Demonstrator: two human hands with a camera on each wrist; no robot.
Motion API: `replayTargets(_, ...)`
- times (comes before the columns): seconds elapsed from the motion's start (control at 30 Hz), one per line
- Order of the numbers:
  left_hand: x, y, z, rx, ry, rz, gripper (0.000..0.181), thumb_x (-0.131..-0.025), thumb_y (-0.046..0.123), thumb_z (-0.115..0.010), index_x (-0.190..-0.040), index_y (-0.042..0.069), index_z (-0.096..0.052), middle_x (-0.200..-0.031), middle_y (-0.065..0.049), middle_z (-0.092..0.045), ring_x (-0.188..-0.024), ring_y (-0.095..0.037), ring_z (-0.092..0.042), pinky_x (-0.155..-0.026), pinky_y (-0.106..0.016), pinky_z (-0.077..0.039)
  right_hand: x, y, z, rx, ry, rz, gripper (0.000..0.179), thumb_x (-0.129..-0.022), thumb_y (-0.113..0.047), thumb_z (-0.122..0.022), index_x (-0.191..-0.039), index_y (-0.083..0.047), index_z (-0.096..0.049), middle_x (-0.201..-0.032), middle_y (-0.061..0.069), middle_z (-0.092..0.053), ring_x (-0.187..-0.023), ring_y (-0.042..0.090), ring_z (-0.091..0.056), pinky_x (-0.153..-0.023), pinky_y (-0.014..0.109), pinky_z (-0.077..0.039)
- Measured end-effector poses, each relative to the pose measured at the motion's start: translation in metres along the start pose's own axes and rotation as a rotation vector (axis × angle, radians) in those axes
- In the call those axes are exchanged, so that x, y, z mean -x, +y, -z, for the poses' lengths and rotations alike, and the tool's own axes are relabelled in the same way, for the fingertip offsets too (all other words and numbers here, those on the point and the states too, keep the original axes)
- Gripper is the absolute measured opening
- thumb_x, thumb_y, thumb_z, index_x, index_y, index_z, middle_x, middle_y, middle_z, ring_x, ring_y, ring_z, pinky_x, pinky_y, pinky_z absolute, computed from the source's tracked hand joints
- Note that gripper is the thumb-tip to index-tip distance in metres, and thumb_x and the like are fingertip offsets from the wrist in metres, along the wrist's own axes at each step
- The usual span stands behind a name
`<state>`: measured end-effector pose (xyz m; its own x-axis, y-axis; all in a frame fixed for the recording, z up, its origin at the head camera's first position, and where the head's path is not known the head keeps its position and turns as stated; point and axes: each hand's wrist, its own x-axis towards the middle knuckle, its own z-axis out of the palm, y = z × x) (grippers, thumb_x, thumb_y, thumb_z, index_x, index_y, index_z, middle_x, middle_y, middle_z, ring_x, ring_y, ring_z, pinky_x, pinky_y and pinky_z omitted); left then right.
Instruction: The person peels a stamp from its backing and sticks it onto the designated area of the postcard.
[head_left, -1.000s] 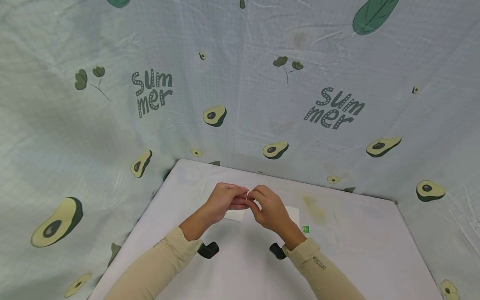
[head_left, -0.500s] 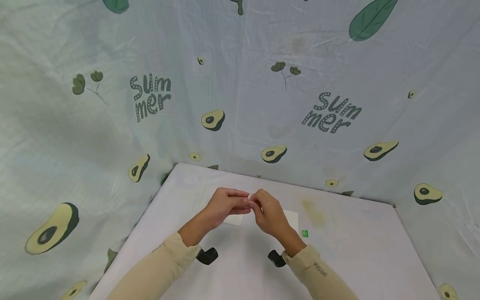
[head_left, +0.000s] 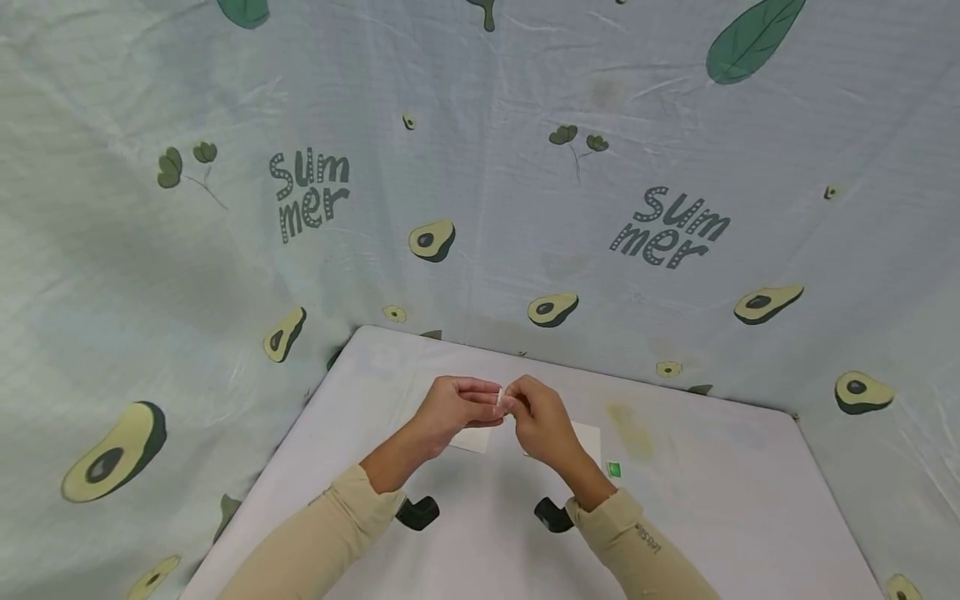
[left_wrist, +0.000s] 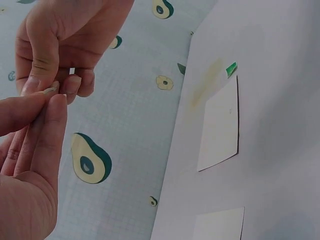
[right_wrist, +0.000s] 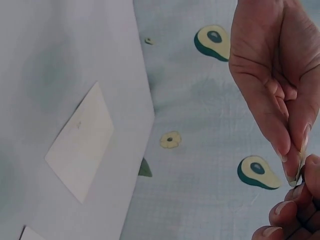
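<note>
In the head view, my left hand [head_left: 446, 412] and right hand [head_left: 543, 417] meet fingertip to fingertip above the table. Between them is a small, thin white piece [head_left: 501, 397], mostly hidden by the fingers. My left hand pinches it between thumb and nearly straight fingers, as the left wrist view shows, where a pale sliver of the piece [left_wrist: 50, 90] sticks out. From the other side, my right hand pinches it with thumb and index finger, the other fingers curled. A narrow edge of the piece [right_wrist: 301, 162] also shows in the right wrist view. Its kind cannot be made out.
Two flat white cards lie on the white table [head_left: 712, 500]: a left card [head_left: 470, 439] and a right card [head_left: 588, 440], both partly behind the hands. Right of them is a small green square [head_left: 614, 469]. A cloth [head_left: 480, 275] printed with avocados hangs behind.
Both hands stay together while their fingers shift on the white piece. The right fingers have parted slightly, then closed in again, and more of the white now shows.
</note>
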<state>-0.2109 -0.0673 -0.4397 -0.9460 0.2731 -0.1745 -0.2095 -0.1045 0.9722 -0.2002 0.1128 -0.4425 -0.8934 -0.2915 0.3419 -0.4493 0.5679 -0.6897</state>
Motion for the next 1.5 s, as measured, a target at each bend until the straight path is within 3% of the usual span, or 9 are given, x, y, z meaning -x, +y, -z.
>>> replayTargets(0.17,0.0,0.0,0.001,0.011,0.013,0.014,0.03,-0.094,-0.004,-0.072,-0.123,-0.009,-0.07,-0.099,-0.011,-0.081,-0.086,-0.016,-0.08,-0.085,-0.039,-0.066,0.0,0.0,-0.001,0.004,0.012,-0.015,0.009,-0.1,-0.004,-0.065,-0.092,-0.005,-0.061,-0.078,0.004,-0.056,-0.067,0.011,-0.047,-0.058,0.021,-0.043)
replayTargets(0.53,-0.001,0.0,0.001,0.043,-0.042,0.011,0.029,-0.094,-0.005,-0.071,-0.121,-0.01,-0.068,-0.096,-0.005,-0.079,-0.087,-0.015,-0.079,-0.088,-0.037,-0.065,-0.001,-0.005,-0.001,0.031,0.005,0.001,0.01,-0.099,-0.004,-0.067,-0.091,-0.007,-0.061,-0.079,0.003,-0.056,-0.067,0.011,-0.046,-0.057,0.021,-0.043)
replayTargets(0.73,-0.001,0.001,0.004,0.008,-0.013,0.014,0.026,-0.093,-0.006,-0.072,-0.119,-0.008,-0.068,-0.093,-0.004,-0.078,-0.085,-0.015,-0.079,-0.084,-0.036,-0.066,-0.004,-0.002,-0.004,0.032,0.003,0.008,0.009,-0.1,-0.004,-0.066,-0.092,-0.006,-0.062,-0.08,0.004,-0.057,-0.067,0.011,-0.047,-0.057,0.021,-0.043)
replayTargets(1.03,-0.004,-0.002,0.001,-0.028,-0.002,0.038,0.03,-0.093,-0.006,-0.072,-0.123,-0.005,-0.069,-0.109,-0.014,-0.079,-0.086,-0.015,-0.079,-0.084,-0.035,-0.066,-0.005,0.006,-0.006,0.026,0.035,-0.032,0.009,-0.099,-0.003,-0.066,-0.091,-0.005,-0.062,-0.078,0.005,-0.056,-0.067,0.011,-0.047,-0.056,0.021,-0.043)
replayTargets(1.5,-0.002,-0.002,0.0,-0.03,0.026,0.054,0.03,-0.092,-0.008,-0.071,-0.122,-0.007,-0.07,-0.1,-0.011,-0.079,-0.083,-0.016,-0.079,-0.081,-0.034,-0.066,-0.007,0.008,-0.005,0.042,0.064,-0.04,0.009,-0.099,-0.002,-0.065,-0.09,-0.004,-0.062,-0.076,0.005,-0.056,-0.065,0.011,-0.046,-0.055,0.022,-0.041)
